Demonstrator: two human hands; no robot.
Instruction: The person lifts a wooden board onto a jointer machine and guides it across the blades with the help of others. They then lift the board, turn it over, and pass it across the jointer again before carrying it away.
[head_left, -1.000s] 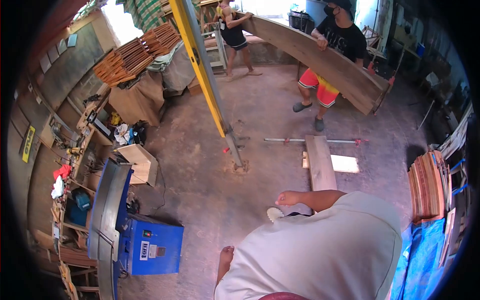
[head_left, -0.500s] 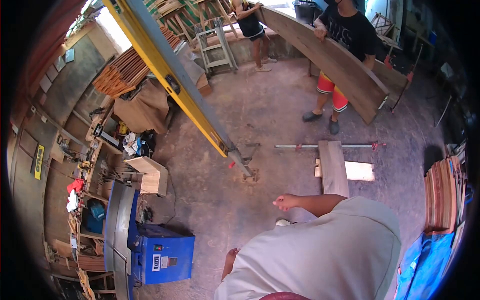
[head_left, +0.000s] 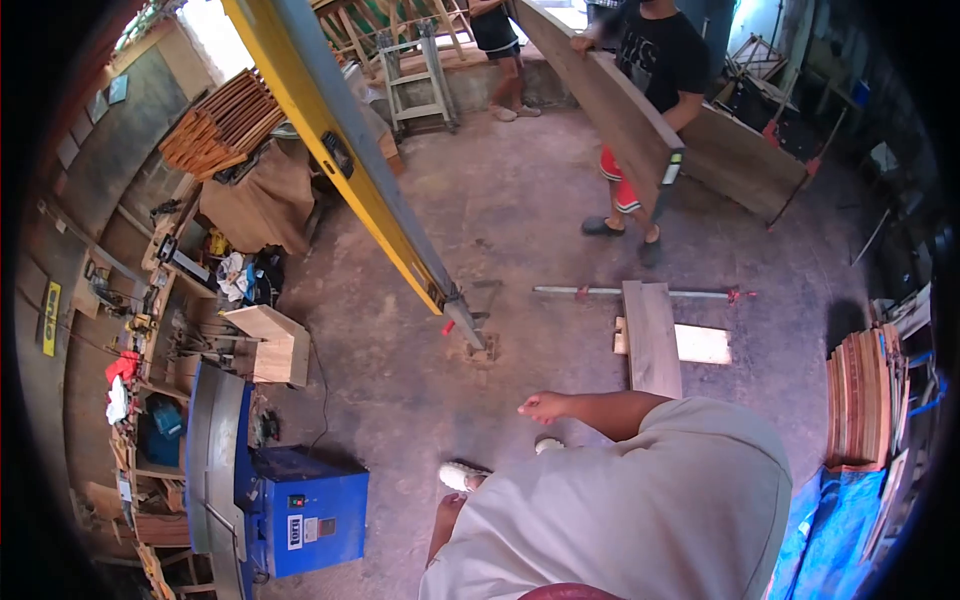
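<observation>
My right hand (head_left: 545,407) is held out in front of my body, its fingers loosely curled together with nothing visible in them. Low by my side hangs my left hand (head_left: 450,508), whose fingers are mostly hidden. Neither hand touches anything that I can see. Nearest my right hand on the floor lies a wooden board (head_left: 655,345), resting across a paler piece of wood (head_left: 704,344) and a long bar clamp (head_left: 550,290). A tall grey metal post (head_left: 425,240) with a yellow bar (head_left: 345,165) along it stands ahead, leaning in view.
A person in a black shirt (head_left: 665,60) and another person (head_left: 495,40) hold a long wide plank (head_left: 600,90). A second plank (head_left: 745,165) stands behind. Left is a blue machine (head_left: 310,520); right, stacked boards (head_left: 858,400) and a blue tarp (head_left: 840,530). A stepladder (head_left: 415,85) stands at the back.
The carried plank has swung left at its near end, showing more of the plank behind it. My white shoe has come into view, and the whole scene has shifted slightly left.
</observation>
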